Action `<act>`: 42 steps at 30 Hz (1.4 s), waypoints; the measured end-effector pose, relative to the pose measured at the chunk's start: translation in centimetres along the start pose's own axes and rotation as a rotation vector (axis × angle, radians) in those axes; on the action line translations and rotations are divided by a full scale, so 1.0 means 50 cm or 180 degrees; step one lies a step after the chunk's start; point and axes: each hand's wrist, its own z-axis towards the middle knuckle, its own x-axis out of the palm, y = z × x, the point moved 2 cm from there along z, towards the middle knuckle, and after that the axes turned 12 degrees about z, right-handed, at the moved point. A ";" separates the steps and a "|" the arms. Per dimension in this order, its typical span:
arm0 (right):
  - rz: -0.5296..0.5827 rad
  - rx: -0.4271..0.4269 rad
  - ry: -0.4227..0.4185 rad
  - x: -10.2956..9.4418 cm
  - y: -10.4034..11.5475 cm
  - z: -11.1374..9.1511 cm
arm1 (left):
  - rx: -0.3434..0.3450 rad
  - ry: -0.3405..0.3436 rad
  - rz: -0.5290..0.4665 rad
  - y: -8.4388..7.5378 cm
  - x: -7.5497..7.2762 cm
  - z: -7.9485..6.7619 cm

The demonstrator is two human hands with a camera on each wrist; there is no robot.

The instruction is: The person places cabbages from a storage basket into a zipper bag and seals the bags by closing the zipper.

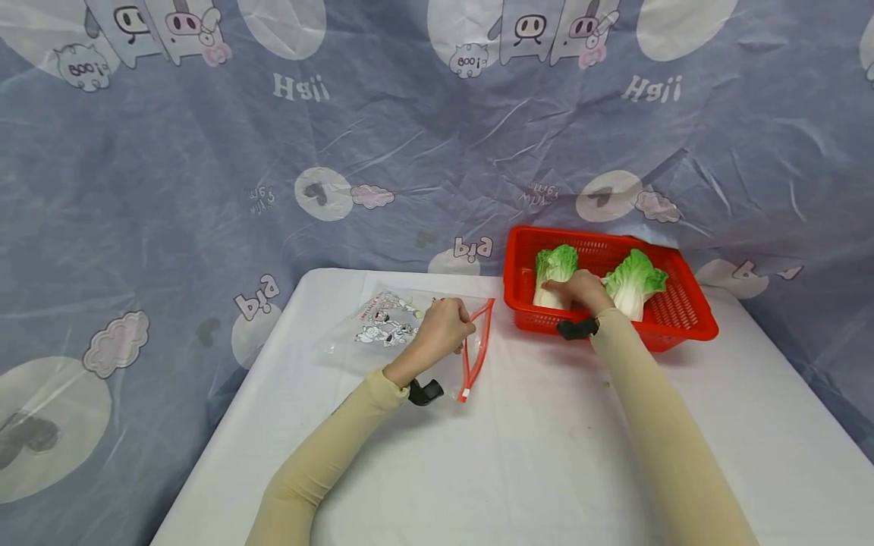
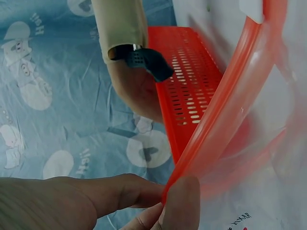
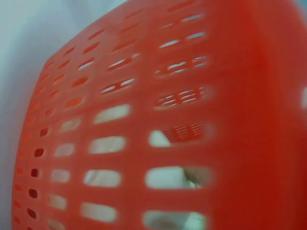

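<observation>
My left hand (image 1: 442, 334) pinches the red zip edge of a clear printed zip bag (image 1: 389, 322) lying on the table. In the left wrist view, thumb and fingers press together on the red strip (image 2: 216, 117), and the bag's mouth gapes beside them. My right hand (image 1: 580, 292) reaches over the near rim of a red slotted basket (image 1: 683, 327). There it grips the left napa cabbage (image 1: 557, 265) around its white stem; some fingers are hidden. Another napa cabbage (image 1: 635, 284) lies at the basket's right. Slotted plastic (image 3: 139, 143) fills the right wrist view, hiding that hand.
The basket stands at the back right of a white-covered table (image 1: 519, 455). A blue-grey printed sheet (image 1: 410, 136) hangs behind the table and around its sides. The bag lies left of the basket, with its mouth facing right.
</observation>
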 end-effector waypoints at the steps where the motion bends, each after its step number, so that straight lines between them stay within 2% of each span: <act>1: 0.0026 -0.0028 -0.0026 -0.003 0.000 -0.002 | 0.0009 -0.0036 0.0071 0.000 -0.002 0.000; 5: 0.0105 -0.0153 -0.0299 -0.015 -0.002 -0.012 | 0.0023 -0.0129 0.0235 0.003 -0.008 0.002; 10: 0.0375 -0.0326 -0.0808 -0.024 0.002 -0.038 | -0.0037 -0.0159 0.0172 0.007 -0.015 0.005; 15: 0.0997 -0.0326 -0.1149 -0.022 0.016 -0.068 | -0.0050 -0.0169 0.0069 0.011 -0.022 0.006; 20: 0.1614 -0.0632 -0.1539 -0.008 0.043 -0.102 | -0.0038 -0.0279 -0.0066 0.013 -0.034 0.008; 24: 0.1963 -0.0991 -0.1716 0.020 0.070 -0.139 | -0.0048 -0.0373 -0.0229 0.016 -0.040 0.009; 27: 0.2235 -0.1336 -0.1709 0.053 0.088 -0.166 | -0.0035 -0.0444 -0.0324 0.018 -0.043 0.009; 31: 0.2426 -0.1563 -0.1589 0.100 0.110 -0.201 | -0.0010 -0.0546 -0.0390 0.017 -0.048 0.009; 38: 0.2541 -0.1649 -0.1245 0.167 0.122 -0.231 | -0.0006 -0.0611 -0.0475 0.011 -0.058 0.005; 42: 0.2451 -0.1495 -0.1035 0.198 0.115 -0.234 | -0.0043 -0.0623 -0.0598 0.013 -0.061 0.005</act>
